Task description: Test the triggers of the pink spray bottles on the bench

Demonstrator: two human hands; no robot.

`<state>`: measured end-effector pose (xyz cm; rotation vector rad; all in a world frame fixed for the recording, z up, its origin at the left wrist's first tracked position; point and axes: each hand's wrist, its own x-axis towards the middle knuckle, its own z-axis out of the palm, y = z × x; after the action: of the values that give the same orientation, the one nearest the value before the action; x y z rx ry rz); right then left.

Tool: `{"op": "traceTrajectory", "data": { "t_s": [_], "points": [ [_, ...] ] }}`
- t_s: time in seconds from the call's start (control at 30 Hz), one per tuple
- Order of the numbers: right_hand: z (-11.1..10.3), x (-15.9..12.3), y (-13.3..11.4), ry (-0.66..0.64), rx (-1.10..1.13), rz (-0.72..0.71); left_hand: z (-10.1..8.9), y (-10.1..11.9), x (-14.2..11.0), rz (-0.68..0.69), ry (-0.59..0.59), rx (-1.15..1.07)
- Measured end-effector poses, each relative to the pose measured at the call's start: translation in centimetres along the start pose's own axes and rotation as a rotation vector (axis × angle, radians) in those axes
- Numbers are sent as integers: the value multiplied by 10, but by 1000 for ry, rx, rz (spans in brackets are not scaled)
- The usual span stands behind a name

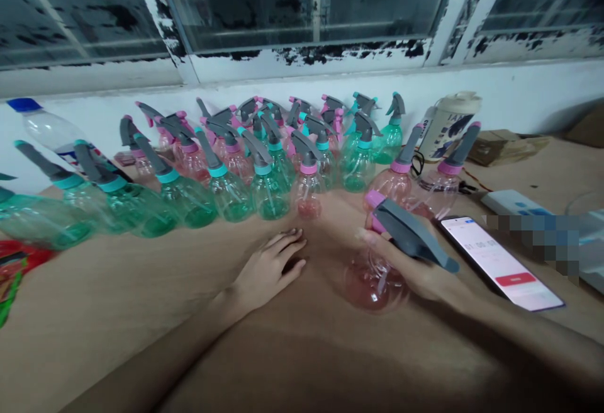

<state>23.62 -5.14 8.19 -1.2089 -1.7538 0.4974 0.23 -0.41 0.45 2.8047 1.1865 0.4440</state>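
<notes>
My right hand (415,271) is wrapped around the neck of a pink spray bottle (375,284) with a grey trigger head and pink nozzle. The bottle stands on or just over the table; its contact is hard to judge. Flat on the table (141,325) lies my left hand (271,268), fingers slightly spread and holding nothing. Beyond its fingertips stands another pink spray bottle (308,196). Green spray bottles (271,196) line up to the left of that one. Two more pink bottles (391,183) are behind the held one.
More spray bottles crowd back to the white wall (519,95) under the windows. A phone (503,265) with a lit timer lies right of my right hand. A blue-capped plastic bottle (47,126), a red packet (19,268), a beige cylindrical container (448,126) and a cardboard box (495,147) are around the edges.
</notes>
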Motion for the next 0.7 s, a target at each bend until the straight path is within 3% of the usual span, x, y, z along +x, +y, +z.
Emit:
{"op": "traceTrajectory", "data": {
  "t_s": [0.27, 0.43, 0.57, 0.7],
  "points": [
    [0, -7, 6, -55, 56, 42, 2, -2, -1, 1, -13, 26],
    [4, -14, 21, 37, 102, 33, 3, -2, -1, 10, 11, 36],
    [3, -23, 30, 81, 54, 60, 3, -1, -1, 13, 27, 42],
    [-4, -37, 29, 87, -108, -28, 4, -2, -2, 18, 38, 35]
  ]
}}
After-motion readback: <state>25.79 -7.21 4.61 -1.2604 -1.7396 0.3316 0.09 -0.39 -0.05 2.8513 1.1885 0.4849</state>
